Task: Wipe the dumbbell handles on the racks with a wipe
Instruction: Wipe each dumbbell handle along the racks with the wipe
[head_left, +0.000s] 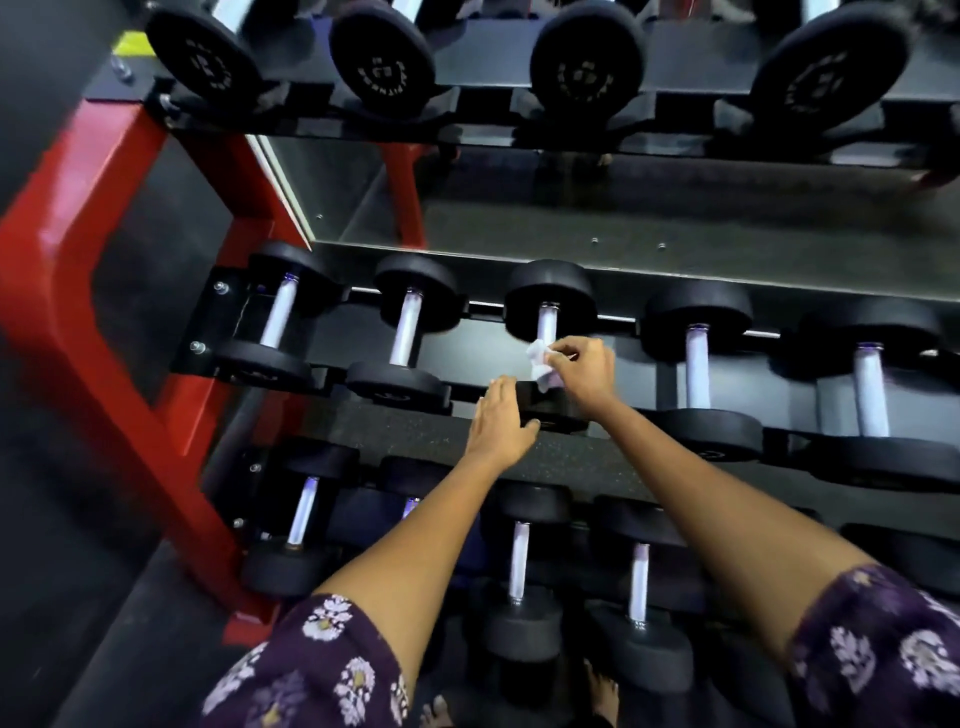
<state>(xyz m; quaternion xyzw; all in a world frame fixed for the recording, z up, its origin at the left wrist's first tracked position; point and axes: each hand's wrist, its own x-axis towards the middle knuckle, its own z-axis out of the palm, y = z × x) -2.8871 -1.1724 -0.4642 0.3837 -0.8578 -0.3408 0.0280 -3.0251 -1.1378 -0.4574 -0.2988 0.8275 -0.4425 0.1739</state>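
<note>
**Wiping the third handle on the middle rack**

Gripping a crumpled white wipe (540, 364), our right hand (584, 364) pinches it between curled fingers and presses it to the near end of a dumbbell handle (546, 323) on the middle rack (779, 270). Our left hand (498, 415) lies with fingers straight and relaxed on the near head of that same dumbbell (550, 410), holding nothing, seemingly steadying it.

Closest to us, the lower shelf carries more dumbbells whose pale handles show between our forearms. On the middle rack, two dumbbells sit to the left of the one in hand and two to its right. Farthest away, the top shelf shows only round black weight ends; their handles are hidden.

We judge the step in hand to be wiping this third handle. Next, we need to draw the wipe along its length toward the far head, then shift right to the neighbouring handle (697, 366).
</note>
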